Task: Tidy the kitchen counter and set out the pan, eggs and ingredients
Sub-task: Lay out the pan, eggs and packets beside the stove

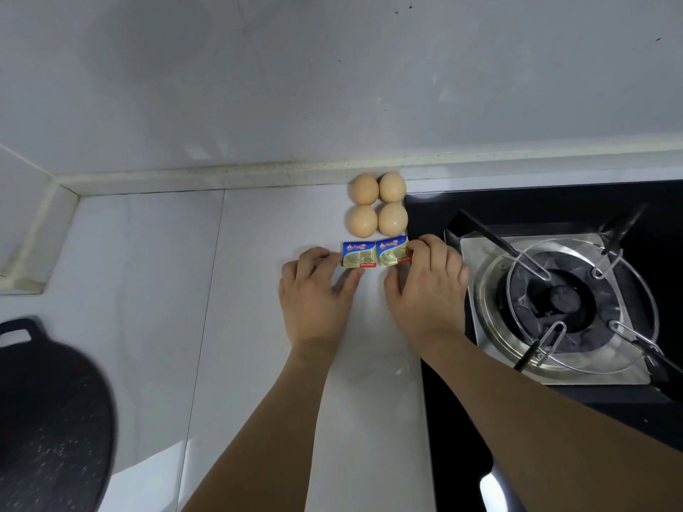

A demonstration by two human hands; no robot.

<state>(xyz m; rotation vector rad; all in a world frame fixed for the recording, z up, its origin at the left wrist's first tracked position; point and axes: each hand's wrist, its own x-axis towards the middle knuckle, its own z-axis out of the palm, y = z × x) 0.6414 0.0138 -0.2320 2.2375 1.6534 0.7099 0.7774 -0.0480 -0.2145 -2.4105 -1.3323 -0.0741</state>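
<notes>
Both bare arms reach forward side by side. The left hand lies palm down just left of the butter packets. Its fingers are curled and its thumb touches the near edge of the left packet. The right hand lies palm down on the right side of the packets. Its fingers and thumb pinch the right packet at its right edge.

**Eggs and butter lined up by the stove**

We see four tan eggs in a two-by-two block against the counter's back edge. Just before them lie two blue-and-gold Anchor butter packets, flat, side by side. Our dark speckled pan sits far left.
</notes>
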